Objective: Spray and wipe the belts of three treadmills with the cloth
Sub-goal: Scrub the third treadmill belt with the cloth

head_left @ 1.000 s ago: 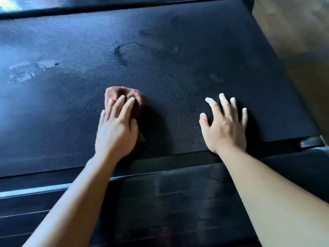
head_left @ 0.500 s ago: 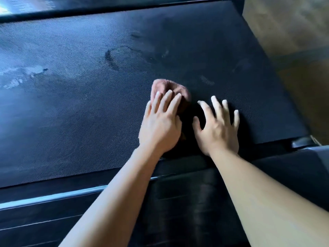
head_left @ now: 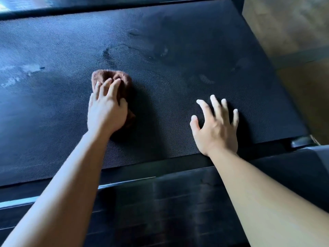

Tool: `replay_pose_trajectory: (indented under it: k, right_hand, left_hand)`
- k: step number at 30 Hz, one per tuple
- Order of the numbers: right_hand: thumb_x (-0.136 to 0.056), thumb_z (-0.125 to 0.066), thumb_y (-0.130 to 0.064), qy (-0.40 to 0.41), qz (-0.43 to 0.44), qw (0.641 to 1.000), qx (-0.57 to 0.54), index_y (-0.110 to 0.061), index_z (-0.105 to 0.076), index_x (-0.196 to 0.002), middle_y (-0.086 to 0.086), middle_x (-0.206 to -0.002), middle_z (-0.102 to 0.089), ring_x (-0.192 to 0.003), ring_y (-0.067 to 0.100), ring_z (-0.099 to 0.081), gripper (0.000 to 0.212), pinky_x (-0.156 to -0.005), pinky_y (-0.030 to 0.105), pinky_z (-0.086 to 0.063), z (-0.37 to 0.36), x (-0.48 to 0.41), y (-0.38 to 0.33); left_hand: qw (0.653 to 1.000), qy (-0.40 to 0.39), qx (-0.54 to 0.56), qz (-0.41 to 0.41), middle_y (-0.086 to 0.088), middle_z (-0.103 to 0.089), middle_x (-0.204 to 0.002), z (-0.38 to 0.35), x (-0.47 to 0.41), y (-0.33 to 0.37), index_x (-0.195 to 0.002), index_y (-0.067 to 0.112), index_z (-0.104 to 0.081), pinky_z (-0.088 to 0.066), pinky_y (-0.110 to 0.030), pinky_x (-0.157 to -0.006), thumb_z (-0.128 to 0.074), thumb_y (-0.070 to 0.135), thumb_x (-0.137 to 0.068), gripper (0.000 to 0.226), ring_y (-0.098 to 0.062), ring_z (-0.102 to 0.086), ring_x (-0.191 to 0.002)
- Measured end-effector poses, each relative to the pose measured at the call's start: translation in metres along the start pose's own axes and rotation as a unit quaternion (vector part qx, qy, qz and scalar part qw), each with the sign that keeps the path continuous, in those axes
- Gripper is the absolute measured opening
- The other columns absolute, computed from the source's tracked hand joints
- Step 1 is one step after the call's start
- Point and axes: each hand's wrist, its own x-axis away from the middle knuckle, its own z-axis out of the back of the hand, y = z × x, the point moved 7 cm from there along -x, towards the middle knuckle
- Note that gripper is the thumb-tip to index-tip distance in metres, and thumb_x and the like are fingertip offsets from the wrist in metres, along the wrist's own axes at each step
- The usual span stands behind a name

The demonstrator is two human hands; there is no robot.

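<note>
Belt: black woven-texture treadmill belt [head_left: 178, 50] fills most of the view, running from 9 o'clock across to 3 o'clock.

Frame: dark glossy side rail of the treadmill [head_left: 160, 202] lies along the belt's near edge at 6 o'clock. Both forearms cross over it.

Floor: tan wooden floor [head_left: 293, 24] shows past the belt's end, at 1 to 2 o'clock.

Right hand [head_left: 216, 129]: at 4 o'clock from centre, palm down on the bare belt. Fingers are spread wide and straight, with the thumb out toward 9 o'clock. It holds nothing and sits well apart from the cloth.

Left hand [head_left: 106, 111]: at 9 to 10 o'clock from centre. Fingers are close together and nearly straight, laid over the top of the cloth and pressing it onto the belt. The palm hides the cloth's near part.

Cloth: small bunched reddish-brown terry cloth [head_left: 122, 77], flat on the belt under the left hand. Its far edge shows beyond the fingertips toward 12 o'clock, and a corner sticks out at the wrist side toward 4 o'clock.

Marks on the belt: pale streaky smears [head_left: 16, 75] at 9 o'clock near the frame's edge, and a dark ring-shaped mark [head_left: 114, 52] just beyond the cloth at 12 o'clock from it.

Small dark end cap [head_left: 300, 140] at the belt's corner, at 3 to 4 o'clock.
</note>
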Motion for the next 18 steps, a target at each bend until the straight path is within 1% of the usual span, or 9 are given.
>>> replay_pose_trajectory:
  k: [3, 5, 8, 10, 14, 18]
  right_hand:
    - [-0.092, -0.036, -0.053, 0.000, -0.001, 1.000, 0.000, -0.041, -0.036, -0.143, -0.001, -0.161, -0.024, -0.150, 0.027, -0.015, 0.052, -0.120, 0.056, -0.008, 0.000, 0.000, 0.000]
    - [-0.093, -0.037, -0.052, -0.007, -0.003, 1.000, -0.002, -0.042, -0.036, -0.143, -0.002, -0.162, -0.022, -0.151, 0.026, -0.013, 0.052, -0.120, 0.055, -0.006, 0.000, 0.001, 0.000]
    - [-0.092, -0.039, -0.052, -0.011, -0.006, 1.000, -0.001, -0.041, -0.036, -0.144, -0.003, -0.162, -0.022, -0.151, 0.026, -0.012, 0.054, -0.121, 0.055, -0.006, -0.001, 0.000, 0.001]
    - [-0.090, -0.037, -0.054, -0.008, -0.006, 1.000, 0.001, -0.040, -0.037, -0.144, -0.003, -0.162, -0.023, -0.151, 0.026, -0.014, 0.056, -0.120, 0.055, -0.007, 0.000, -0.001, 0.001]
    - [-0.088, -0.033, -0.055, -0.006, -0.005, 1.000, -0.004, -0.040, -0.038, -0.143, -0.003, -0.162, -0.024, -0.151, 0.025, -0.015, 0.057, -0.121, 0.054, -0.007, 0.001, -0.001, 0.000]
    - [-0.089, -0.033, -0.054, -0.002, -0.004, 1.000, -0.013, -0.042, -0.038, -0.142, -0.003, -0.162, -0.024, -0.151, 0.025, -0.015, 0.055, -0.121, 0.054, -0.007, 0.001, -0.001, 0.001]
  left_hand:
    - [1.000, -0.008, 0.003, -0.003, -0.003, -0.028, -0.162, -0.013, -0.040, 0.033, -0.153, 0.028, -0.034, -0.012, -0.042, -0.124, -0.044, 0.034, -0.090, 0.064, -0.028, -0.016, -0.152]
    - [0.999, -0.022, 0.005, -0.028, -0.001, -0.028, -0.162, -0.024, -0.054, 0.067, -0.153, 0.028, -0.034, -0.014, -0.042, -0.123, -0.045, 0.031, -0.090, 0.063, -0.029, -0.016, -0.152]
    - [0.996, -0.039, 0.004, -0.085, -0.001, -0.030, -0.161, -0.037, -0.047, 0.117, -0.152, 0.027, -0.034, -0.018, -0.045, -0.121, -0.045, 0.030, -0.090, 0.063, -0.029, -0.017, -0.151]
    - [0.993, -0.044, 0.010, -0.111, 0.000, -0.030, -0.162, -0.042, -0.024, 0.134, -0.152, 0.028, -0.035, -0.017, -0.044, -0.122, -0.046, 0.030, -0.091, 0.062, -0.027, -0.017, -0.152]
    - [0.989, -0.031, 0.028, -0.142, 0.000, -0.035, -0.160, -0.038, 0.040, 0.127, -0.151, 0.029, -0.039, -0.019, -0.044, -0.122, -0.046, 0.032, -0.090, 0.061, -0.025, -0.021, -0.151]
    - [0.989, -0.033, 0.009, -0.141, 0.001, -0.035, -0.159, -0.026, 0.081, 0.087, -0.150, 0.029, -0.039, -0.022, -0.047, -0.121, -0.045, 0.036, -0.090, 0.061, -0.025, -0.023, -0.150]
